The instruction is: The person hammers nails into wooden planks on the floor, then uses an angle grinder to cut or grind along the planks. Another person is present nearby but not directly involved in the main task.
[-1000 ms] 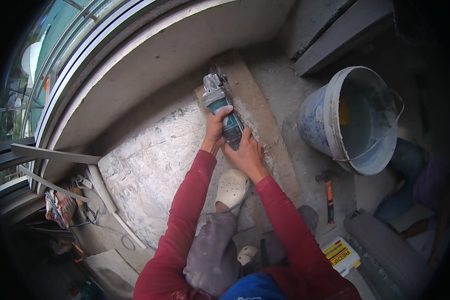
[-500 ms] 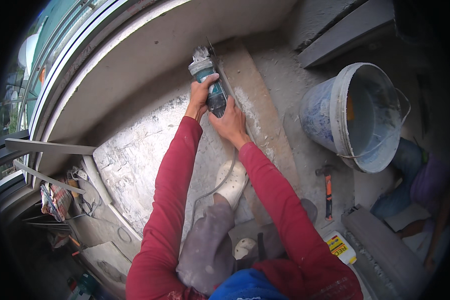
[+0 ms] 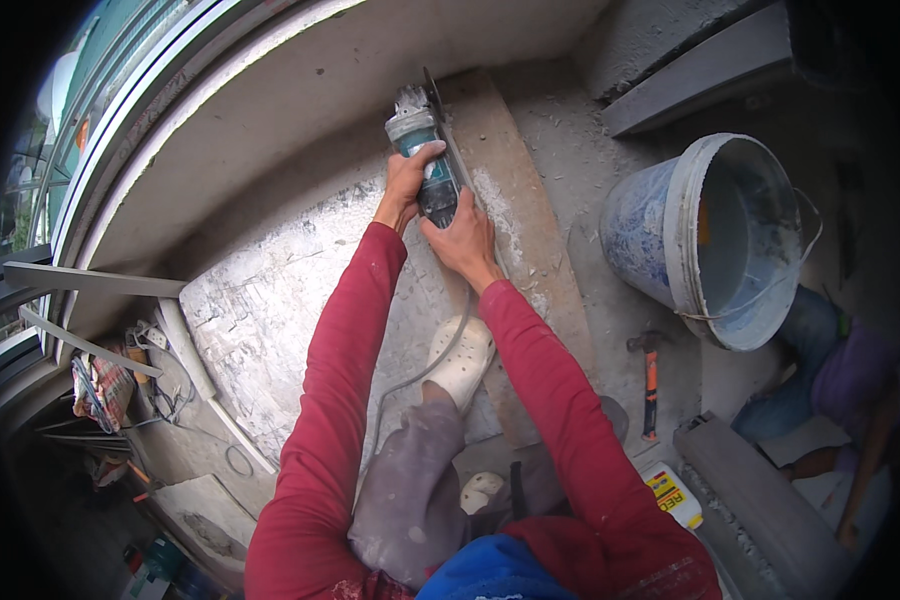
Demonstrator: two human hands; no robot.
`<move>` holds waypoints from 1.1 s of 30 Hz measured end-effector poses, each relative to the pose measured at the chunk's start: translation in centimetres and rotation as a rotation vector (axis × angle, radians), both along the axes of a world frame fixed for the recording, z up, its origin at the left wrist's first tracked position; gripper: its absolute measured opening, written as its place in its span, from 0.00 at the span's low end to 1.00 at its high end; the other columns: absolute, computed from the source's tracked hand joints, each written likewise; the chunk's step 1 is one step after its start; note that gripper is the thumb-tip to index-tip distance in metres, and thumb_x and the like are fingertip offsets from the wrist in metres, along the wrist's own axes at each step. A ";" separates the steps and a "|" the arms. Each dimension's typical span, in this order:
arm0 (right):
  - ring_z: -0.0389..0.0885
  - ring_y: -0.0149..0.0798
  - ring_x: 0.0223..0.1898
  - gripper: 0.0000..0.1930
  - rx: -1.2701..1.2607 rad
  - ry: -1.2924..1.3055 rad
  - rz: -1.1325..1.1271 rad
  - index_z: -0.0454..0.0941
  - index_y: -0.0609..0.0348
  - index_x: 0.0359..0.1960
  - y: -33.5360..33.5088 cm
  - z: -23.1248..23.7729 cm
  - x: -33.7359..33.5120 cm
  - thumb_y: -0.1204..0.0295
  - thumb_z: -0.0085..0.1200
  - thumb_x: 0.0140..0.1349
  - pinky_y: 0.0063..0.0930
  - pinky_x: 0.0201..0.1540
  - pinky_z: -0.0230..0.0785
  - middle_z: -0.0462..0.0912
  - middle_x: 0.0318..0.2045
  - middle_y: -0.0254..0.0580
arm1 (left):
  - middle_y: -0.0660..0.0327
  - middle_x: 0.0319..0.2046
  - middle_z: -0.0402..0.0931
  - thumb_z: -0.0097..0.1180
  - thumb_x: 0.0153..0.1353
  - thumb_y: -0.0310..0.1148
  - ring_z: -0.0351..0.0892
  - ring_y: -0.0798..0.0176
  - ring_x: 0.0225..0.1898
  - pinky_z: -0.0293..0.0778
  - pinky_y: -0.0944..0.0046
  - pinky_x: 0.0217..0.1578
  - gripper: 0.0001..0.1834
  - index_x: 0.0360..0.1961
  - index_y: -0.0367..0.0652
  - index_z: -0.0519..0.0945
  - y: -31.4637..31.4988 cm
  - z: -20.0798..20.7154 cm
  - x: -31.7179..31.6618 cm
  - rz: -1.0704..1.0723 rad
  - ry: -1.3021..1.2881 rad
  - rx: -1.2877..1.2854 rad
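Note:
A dusty teal and black angle grinder [image 3: 432,165] is in both my hands, its thin dark disc [image 3: 431,88] seen edge-on at the far end. My left hand [image 3: 407,185] wraps round its body just behind the pale, dust-caked head. At the rear end my right hand [image 3: 464,240] grips the black housing. The disc stands over the far end of a long brown board [image 3: 530,210] strewn with pale dust and chips; I cannot tell whether it touches. From the grinder's back a grey cord [image 3: 425,375] runs toward my legs, past my cream clog [image 3: 460,360].
A blue-white bucket [image 3: 645,215] lies tilted on the right, with an orange-handled hammer [image 3: 651,395] below it. Another person [image 3: 855,380] crouches at the right edge. A whitish slab [image 3: 290,290] lies left of my foot. Beside the window stand grey strips [image 3: 100,280] and cables.
The grinder and both hands sit slightly lower and to the right in the picture, and more of the disc shows. My grip is unchanged. The whole view has shifted a little.

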State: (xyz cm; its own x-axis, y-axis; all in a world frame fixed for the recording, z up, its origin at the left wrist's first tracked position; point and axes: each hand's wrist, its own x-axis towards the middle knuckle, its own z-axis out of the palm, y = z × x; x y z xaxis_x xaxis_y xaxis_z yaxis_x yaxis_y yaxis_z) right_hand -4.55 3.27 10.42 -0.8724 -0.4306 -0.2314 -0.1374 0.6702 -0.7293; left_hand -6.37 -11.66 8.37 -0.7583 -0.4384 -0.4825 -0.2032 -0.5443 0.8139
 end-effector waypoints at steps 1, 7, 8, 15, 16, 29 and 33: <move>0.86 0.68 0.43 0.36 -0.005 0.004 0.001 0.68 0.69 0.56 0.0 0.0 0.0 0.56 0.67 0.54 0.56 0.49 0.77 0.86 0.40 0.68 | 0.62 0.33 0.84 0.72 0.59 0.38 0.83 0.67 0.29 0.79 0.64 0.34 0.16 0.41 0.39 0.84 0.0 0.0 0.0 0.001 0.009 0.005; 0.86 0.68 0.43 0.36 0.014 -0.002 -0.005 0.68 0.69 0.56 -0.1 0.2 0.0 0.54 0.66 0.54 0.56 0.49 0.77 0.86 0.39 0.68 | 0.62 0.32 0.84 0.72 0.59 0.38 0.82 0.67 0.29 0.79 0.64 0.33 0.15 0.40 0.39 0.84 -0.1 0.0 0.0 -0.004 -0.005 -0.006; 0.86 0.68 0.43 0.36 0.017 -0.010 -0.007 0.68 0.69 0.56 -0.1 0.3 0.0 0.54 0.67 0.54 0.56 0.49 0.77 0.86 0.39 0.68 | 0.62 0.32 0.84 0.72 0.59 0.38 0.83 0.67 0.29 0.79 0.64 0.34 0.15 0.40 0.39 0.84 -0.1 0.0 0.0 -0.004 -0.002 -0.008; 0.86 0.68 0.43 0.35 0.029 -0.010 -0.003 0.69 0.69 0.55 -0.2 0.1 -0.1 0.54 0.67 0.54 0.56 0.49 0.76 0.86 0.40 0.69 | 0.60 0.32 0.84 0.71 0.59 0.39 0.83 0.66 0.30 0.80 0.64 0.34 0.16 0.40 0.37 0.84 -0.2 -0.3 0.0 -0.011 0.003 -0.010; 0.86 0.68 0.44 0.36 0.023 -0.001 -0.001 0.69 0.69 0.55 -0.2 0.1 -0.1 0.54 0.67 0.54 0.56 0.49 0.76 0.86 0.40 0.69 | 0.60 0.32 0.84 0.71 0.59 0.39 0.83 0.66 0.30 0.80 0.64 0.34 0.16 0.40 0.37 0.84 -0.2 -0.3 0.0 -0.012 0.003 -0.011; 0.86 0.68 0.44 0.35 0.026 0.006 -0.005 0.70 0.69 0.54 -0.3 0.3 -0.1 0.54 0.67 0.53 0.56 0.50 0.77 0.86 0.40 0.68 | 0.64 0.31 0.83 0.72 0.59 0.39 0.82 0.68 0.28 0.79 0.64 0.32 0.15 0.40 0.40 0.84 -0.2 0.2 -0.1 -0.011 -0.009 0.001; 0.86 0.68 0.44 0.35 0.029 0.006 -0.008 0.70 0.69 0.54 -0.3 0.2 -0.2 0.54 0.67 0.54 0.56 0.50 0.76 0.86 0.40 0.69 | 0.64 0.31 0.83 0.72 0.59 0.40 0.82 0.68 0.28 0.79 0.64 0.33 0.16 0.40 0.40 0.84 -0.3 0.0 -0.1 -0.012 -0.028 -0.015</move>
State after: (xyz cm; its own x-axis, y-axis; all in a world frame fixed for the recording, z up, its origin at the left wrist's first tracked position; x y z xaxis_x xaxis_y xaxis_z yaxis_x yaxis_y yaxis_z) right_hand -4.70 2.93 10.64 -0.8770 -0.4170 -0.2388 -0.1364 0.6925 -0.7084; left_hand -6.51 -11.95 8.34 -0.7496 -0.4369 -0.4972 -0.2328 -0.5291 0.8160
